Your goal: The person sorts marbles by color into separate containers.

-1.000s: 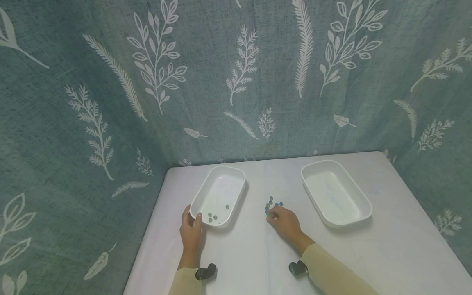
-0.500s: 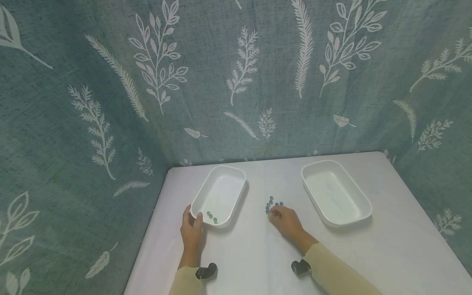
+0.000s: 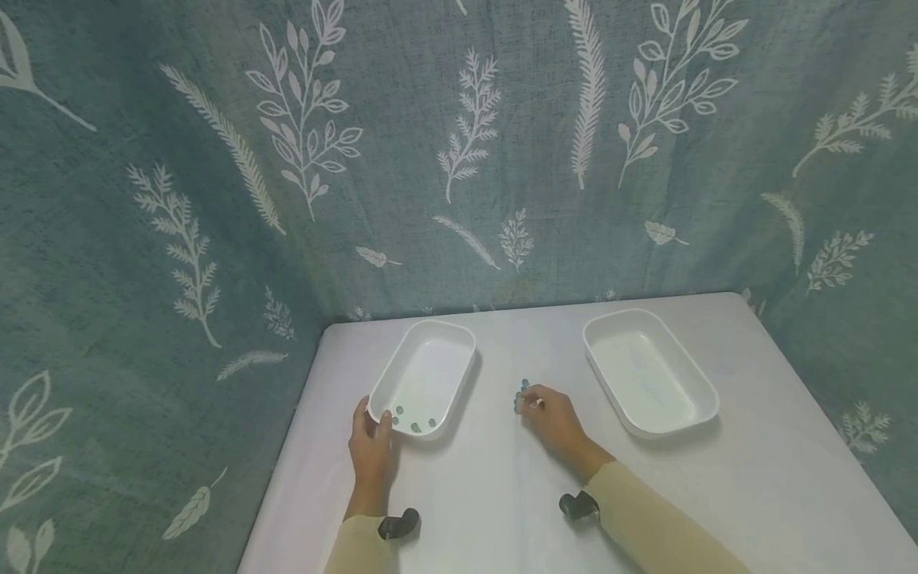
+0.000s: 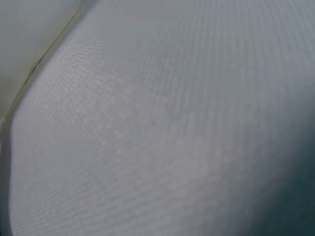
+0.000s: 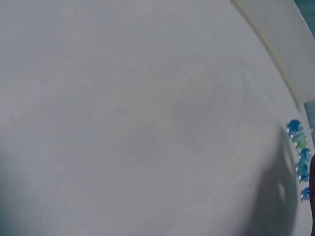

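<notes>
In the head view my left hand (image 3: pixel 370 454) grips the near left corner of a white tray (image 3: pixel 433 363), thumb at the rim and fingers along the outside. Several greenish glass marbles (image 3: pixel 399 410) lie in its near end. My right hand (image 3: pixel 558 422) is over a small group of blue and green marbles (image 3: pixel 525 383) on the table, thumb and index finger curled towards each other among them. Whether a marble is pinched there is hidden. At the right wrist view's edge, clear blue marbles (image 5: pixel 303 164) sit beside a fingertip sliver (image 5: pixel 313 189).
A second white tray (image 3: pixel 649 375) stands at the right on the white-covered table (image 3: pixel 473 510). Behind and at the left hangs a green leaf-patterned curtain (image 3: pixel 402 159). The left wrist view shows mostly blurred white cloth (image 4: pixel 162 118).
Marbles in the left tray have rolled about and changed places. My right hand has shifted slightly away from me, over more of the loose marbles. The left hand stays on its tray corner.
</notes>
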### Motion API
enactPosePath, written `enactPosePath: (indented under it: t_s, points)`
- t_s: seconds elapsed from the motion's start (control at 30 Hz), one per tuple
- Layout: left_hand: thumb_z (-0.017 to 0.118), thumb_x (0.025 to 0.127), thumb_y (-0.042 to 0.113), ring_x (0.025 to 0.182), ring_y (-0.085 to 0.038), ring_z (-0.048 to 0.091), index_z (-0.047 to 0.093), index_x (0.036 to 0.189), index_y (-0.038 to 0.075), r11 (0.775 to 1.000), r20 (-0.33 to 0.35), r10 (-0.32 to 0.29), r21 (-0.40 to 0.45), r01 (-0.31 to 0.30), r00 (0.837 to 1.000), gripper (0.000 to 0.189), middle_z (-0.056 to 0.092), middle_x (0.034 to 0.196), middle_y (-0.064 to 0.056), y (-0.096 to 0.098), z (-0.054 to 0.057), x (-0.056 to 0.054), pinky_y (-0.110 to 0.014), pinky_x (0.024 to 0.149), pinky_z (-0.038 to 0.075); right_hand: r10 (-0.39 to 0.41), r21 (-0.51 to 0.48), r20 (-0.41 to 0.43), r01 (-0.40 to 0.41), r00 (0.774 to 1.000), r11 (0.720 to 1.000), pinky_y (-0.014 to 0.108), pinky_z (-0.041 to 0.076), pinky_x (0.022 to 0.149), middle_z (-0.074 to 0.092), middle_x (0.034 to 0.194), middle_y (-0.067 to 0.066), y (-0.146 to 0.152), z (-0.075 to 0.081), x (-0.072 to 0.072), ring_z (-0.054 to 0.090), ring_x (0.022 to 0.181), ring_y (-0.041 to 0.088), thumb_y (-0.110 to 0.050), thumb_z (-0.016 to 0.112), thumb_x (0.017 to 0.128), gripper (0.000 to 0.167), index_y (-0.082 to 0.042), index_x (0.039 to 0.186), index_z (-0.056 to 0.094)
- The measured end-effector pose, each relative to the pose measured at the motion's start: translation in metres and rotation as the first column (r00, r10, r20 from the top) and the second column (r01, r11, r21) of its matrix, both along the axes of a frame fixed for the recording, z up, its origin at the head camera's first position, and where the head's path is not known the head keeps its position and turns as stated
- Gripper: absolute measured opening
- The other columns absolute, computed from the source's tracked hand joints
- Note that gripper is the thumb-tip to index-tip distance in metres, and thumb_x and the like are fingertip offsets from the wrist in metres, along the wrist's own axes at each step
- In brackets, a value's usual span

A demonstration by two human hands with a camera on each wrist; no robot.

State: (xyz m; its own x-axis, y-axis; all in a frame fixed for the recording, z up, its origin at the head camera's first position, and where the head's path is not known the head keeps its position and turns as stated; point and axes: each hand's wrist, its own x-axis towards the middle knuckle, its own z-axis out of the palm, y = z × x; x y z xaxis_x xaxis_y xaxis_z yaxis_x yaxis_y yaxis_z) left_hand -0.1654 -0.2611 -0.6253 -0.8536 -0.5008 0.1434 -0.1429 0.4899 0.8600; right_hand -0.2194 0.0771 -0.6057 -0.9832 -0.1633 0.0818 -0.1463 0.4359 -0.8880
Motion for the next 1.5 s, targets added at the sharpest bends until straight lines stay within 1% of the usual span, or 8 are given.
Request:
enactPosePath:
  t_s: [0.1,0.27,0.5,0.63,0.87,1.07,1.33,1.5]
  points:
    - [0.052,0.097,0.045,0.141,-0.024,0.032,0.033,0.150,0.026,1.000,0.006,0.006,-0.002,-0.006,1.000,0.059,0.040,0.151,0.001,0.000,0.000,-0.001,-0.055,0.113,0.023,-0.001,-0.003,-0.004,0.001,1.000,1.000,0.029,0.051,0.065,0.067,0.094,-0.008,-0.004,0.006,-0.004,0.058,0.072,0.012,-0.019,0.070,0.089,0.011,-0.018,0.100,0.070]
    - [0.053,0.097,0.044,0.141,-0.026,0.032,0.033,0.150,0.026,1.000,0.022,0.013,0.017,-0.013,1.000,0.060,0.040,0.151,0.000,0.000,0.001,0.000,-0.057,0.112,0.023,0.014,0.003,0.017,-0.014,1.000,1.000,0.029,0.052,0.058,0.064,0.087,-0.006,-0.012,0.018,-0.009,0.061,0.064,0.013,-0.020,0.070,0.090,0.013,-0.016,0.103,0.069]
    - [0.052,0.097,0.046,0.142,-0.026,0.030,0.032,0.151,0.025,1.000,0.039,0.012,0.009,-0.012,0.999,0.061,0.039,0.152,0.000,-0.001,0.003,0.000,-0.055,0.113,0.024,0.021,0.005,0.010,-0.021,1.000,1.000,0.029,0.053,0.061,0.064,0.089,-0.007,-0.021,0.029,-0.013,0.060,0.067,0.012,-0.021,0.070,0.090,0.016,-0.015,0.105,0.068]
    - [0.052,0.097,0.047,0.141,-0.025,0.031,0.033,0.150,0.024,1.000,0.028,0.012,-0.007,-0.012,1.000,0.061,0.039,0.152,0.000,-0.002,0.002,0.000,-0.055,0.113,0.024,0.023,-0.016,0.012,-0.023,1.000,1.000,0.029,0.053,0.059,0.064,0.090,-0.006,-0.028,0.031,-0.014,0.059,0.064,0.013,-0.019,0.071,0.089,0.017,-0.014,0.106,0.069]
    - [0.053,0.097,0.044,0.142,-0.026,0.031,0.032,0.150,0.027,1.000,0.027,0.010,-0.009,-0.010,1.000,0.060,0.039,0.152,-0.001,-0.003,0.002,0.001,-0.056,0.113,0.023,0.022,0.002,0.000,-0.022,1.000,1.000,0.029,0.053,0.058,0.064,0.091,-0.006,-0.040,0.031,-0.017,0.058,0.064,0.012,-0.021,0.071,0.090,0.018,-0.013,0.106,0.069]
    - [0.053,0.097,0.043,0.141,-0.027,0.031,0.033,0.151,0.024,1.000,0.027,0.013,-0.007,-0.013,1.000,0.061,0.039,0.152,-0.001,-0.002,0.001,-0.001,-0.058,0.112,0.023,0.021,0.008,0.006,-0.021,1.000,1.000,0.035,0.050,0.063,0.064,0.090,-0.009,-0.049,0.032,-0.016,0.060,0.063,0.010,-0.024,0.071,0.089,0.020,-0.016,0.107,0.069]
    - [0.053,0.097,0.045,0.142,-0.025,0.030,0.033,0.150,0.025,1.000,0.033,0.019,-0.008,-0.019,0.999,0.061,0.039,0.152,0.001,-0.001,0.002,0.000,-0.055,0.113,0.023,0.046,0.024,0.037,-0.047,0.998,0.999,0.028,0.052,0.057,0.064,0.095,-0.007,-0.067,0.034,-0.014,0.060,0.065,0.009,-0.027,0.070,0.090,0.024,-0.015,0.111,0.068]
    - [0.052,0.098,0.044,0.142,-0.024,0.030,0.032,0.151,0.026,1.000,0.035,0.018,-0.024,-0.017,0.999,0.060,0.038,0.153,0.001,-0.001,0.004,0.001,-0.053,0.113,0.024,0.071,0.020,0.031,-0.072,0.997,0.997,0.027,0.052,0.056,0.064,0.095,-0.007,-0.077,0.037,-0.010,0.060,0.066,0.009,-0.024,0.070,0.090,0.029,-0.010,0.116,0.067]
